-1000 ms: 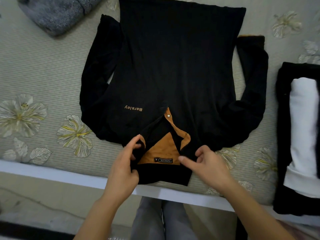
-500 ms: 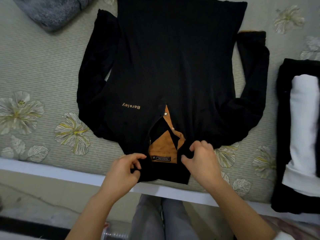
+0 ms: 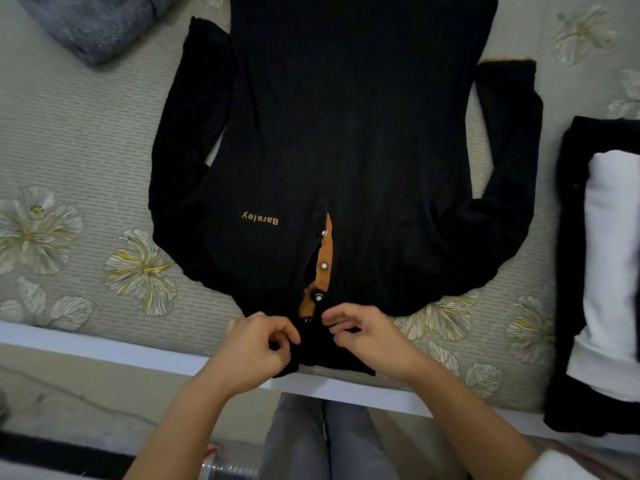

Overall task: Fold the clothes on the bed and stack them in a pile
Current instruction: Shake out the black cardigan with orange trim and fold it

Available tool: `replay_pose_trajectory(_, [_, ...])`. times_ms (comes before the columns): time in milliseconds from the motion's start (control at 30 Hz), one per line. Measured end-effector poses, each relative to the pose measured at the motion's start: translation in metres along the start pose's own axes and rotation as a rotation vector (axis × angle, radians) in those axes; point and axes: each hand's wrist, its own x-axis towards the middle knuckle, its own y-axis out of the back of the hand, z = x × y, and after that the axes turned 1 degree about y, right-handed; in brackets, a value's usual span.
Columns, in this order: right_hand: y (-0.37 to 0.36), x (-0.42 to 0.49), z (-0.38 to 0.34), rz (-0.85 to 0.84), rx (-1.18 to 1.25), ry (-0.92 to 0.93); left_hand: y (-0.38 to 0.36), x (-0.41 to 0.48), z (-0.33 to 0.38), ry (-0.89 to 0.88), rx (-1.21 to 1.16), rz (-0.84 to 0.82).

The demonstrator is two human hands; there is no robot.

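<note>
A black long-sleeved shirt (image 3: 346,133) lies flat on the bed, collar toward me, both sleeves bent alongside the body. Tan lettering sits on its chest, and a tan placket with three buttons shows near the collar. My left hand (image 3: 256,344) pinches the left side of the black collar at the bed's near edge. My right hand (image 3: 363,336) pinches the right side of the collar, fingers curled, close to the left hand. A pile of folded clothes (image 3: 602,271), black with a white piece on top, lies at the right.
The bed has a grey-green cover with flower prints (image 3: 104,150). A grey garment (image 3: 97,22) lies bunched at the top left. The white bed edge (image 3: 104,344) runs across below the shirt, with my grey-trousered legs (image 3: 311,441) and the floor under it.
Both hands have drawn the collar halves together. The open tan neckline with its label has narrowed to a thin buttoned strip. The hands now sit closer to each other.
</note>
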Motion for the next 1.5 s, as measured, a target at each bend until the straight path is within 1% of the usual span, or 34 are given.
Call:
replay_pose_trajectory(67, [0.014, 0.003, -0.005, 0.069, 0.137, -0.004, 0.003, 0.009, 0.008, 0.029, -0.092, 0.045])
replay_pose_trajectory(100, [0.025, 0.005, -0.007, 0.143, 0.178, 0.009, 0.004, 0.014, 0.013, 0.022, -0.146, 0.13])
replay_pose_trajectory(133, [0.039, 0.008, -0.011, 0.238, 0.215, 0.033, 0.005, 0.021, 0.019, -0.016, -0.155, 0.254])
replay_pose_trajectory(167, [0.055, 0.01, -0.015, 0.351, 0.242, 0.062, 0.006, 0.029, 0.025, -0.071, -0.115, 0.384])
replay_pose_trajectory(200, [0.075, 0.012, -0.018, 0.477, 0.26, 0.084, 0.005, 0.039, 0.032, -0.123, -0.066, 0.477])
replay_pose_trajectory(233, [0.096, 0.014, -0.021, 0.614, 0.262, 0.096, 0.003, 0.049, 0.039, -0.158, -0.026, 0.513])
replay_pose_trajectory(300, [0.139, 0.018, -0.025, 0.909, 0.208, 0.093, -0.001, 0.075, 0.054, -0.199, 0.065, 0.463])
replay_pose_trajectory(367, [0.178, 0.022, -0.022, 1.167, 0.065, 0.054, -0.007, 0.102, 0.069, -0.199, 0.186, 0.391])
replay_pose_trajectory(400, [0.195, 0.025, -0.019, 1.261, -0.002, 0.0, -0.01, 0.116, 0.074, -0.174, 0.235, 0.346])
replay_pose_trajectory(433, [0.211, 0.029, -0.014, 1.316, -0.047, -0.085, -0.015, 0.127, 0.077, -0.134, 0.274, 0.293])
replay_pose_trajectory(467, [0.225, 0.033, -0.011, 1.321, -0.049, -0.188, -0.019, 0.136, 0.077, -0.09, 0.319, 0.246])
replay_pose_trajectory(533, [0.245, 0.041, -0.006, 1.229, 0.028, -0.357, -0.027, 0.146, 0.073, -0.037, 0.421, 0.206])
replay_pose_trajectory(600, [0.253, 0.045, -0.003, 1.102, 0.027, -0.426, -0.03, 0.149, 0.069, -0.02, 0.451, 0.193])
replay_pose_trajectory(633, [0.254, 0.045, -0.003, 1.059, 0.029, -0.416, -0.03, 0.149, 0.068, -0.015, 0.448, 0.185])
replay_pose_trajectory(667, [0.254, 0.044, -0.004, 1.048, 0.065, -0.363, -0.03, 0.149, 0.068, -0.012, 0.446, 0.179])
replay_pose_trajectory(700, [0.253, 0.041, -0.008, 1.069, 0.158, -0.283, -0.029, 0.149, 0.069, -0.01, 0.445, 0.173])
replay_pose_trajectory(800, [0.261, 0.012, -0.024, 1.279, 0.579, -0.032, -0.028, 0.149, 0.072, 0.0, 0.451, 0.153])
replay_pose_trajectory(833, [0.265, -0.002, -0.029, 1.319, 0.732, 0.053, -0.027, 0.149, 0.073, 0.006, 0.457, 0.142])
replay_pose_trajectory(900, [0.267, -0.03, -0.032, 1.32, 0.973, 0.163, -0.026, 0.148, 0.078, 0.033, 0.466, 0.115])
replay_pose_trajectory(967, [0.261, -0.05, -0.032, 1.241, 1.082, 0.165, -0.028, 0.147, 0.088, 0.062, 0.488, 0.164])
replay_pose_trajectory(1000, [0.258, -0.056, -0.032, 1.203, 1.103, 0.144, -0.032, 0.145, 0.098, 0.046, 0.51, 0.223])
replay_pose_trajectory(1033, [0.254, -0.06, -0.03, 1.19, 1.113, 0.132, -0.037, 0.144, 0.109, -0.009, 0.512, 0.277])
replay_pose_trajectory(1067, [0.251, -0.062, -0.031, 1.199, 1.127, 0.128, -0.043, 0.142, 0.122, -0.103, 0.483, 0.295])
replay_pose_trajectory(1100, [0.249, -0.062, -0.033, 1.238, 1.138, 0.127, -0.051, 0.142, 0.134, -0.222, 0.444, 0.265])
replay_pose_trajectory(1167, [0.246, -0.062, -0.037, 1.345, 1.165, 0.14, -0.067, 0.146, 0.156, -0.43, 0.402, 0.145])
replay_pose_trajectory(1200, [0.245, -0.062, -0.04, 1.402, 1.186, 0.159, -0.075, 0.15, 0.164, -0.474, 0.406, 0.09])
replay_pose_trajectory(1233, [0.244, -0.059, -0.044, 1.463, 1.201, 0.183, -0.081, 0.155, 0.171, -0.481, 0.424, 0.053])
replay_pose_trajectory(1267, [0.242, -0.056, -0.051, 1.523, 1.203, 0.23, -0.087, 0.16, 0.176, -0.466, 0.454, 0.031])
replay_pose_trajectory(1333, [0.238, -0.041, -0.069, 1.624, 1.112, 0.415, -0.095, 0.165, 0.182, -0.446, 0.499, 0.013])
replay_pose_trajectory(1367, [0.235, -0.03, -0.079, 1.651, 0.995, 0.5, -0.098, 0.165, 0.183, -0.452, 0.503, 0.011])
replay_pose_trajectory(1400, [0.231, -0.018, -0.09, 1.658, 0.825, 0.549, -0.099, 0.165, 0.182, -0.465, 0.504, 0.013])
replay_pose_trajectory(1433, [0.224, -0.005, -0.104, 1.623, 0.603, 0.563, -0.099, 0.164, 0.179, -0.479, 0.513, 0.014])
replay_pose_trajectory(1467, [0.214, 0.008, -0.117, 1.524, 0.352, 0.57, -0.098, 0.162, 0.175, -0.497, 0.535, 0.011])
replay_pose_trajectory(1500, [0.204, 0.022, -0.127, 1.367, 0.104, 0.602, -0.096, 0.161, 0.17, -0.518, 0.57, 0.003])
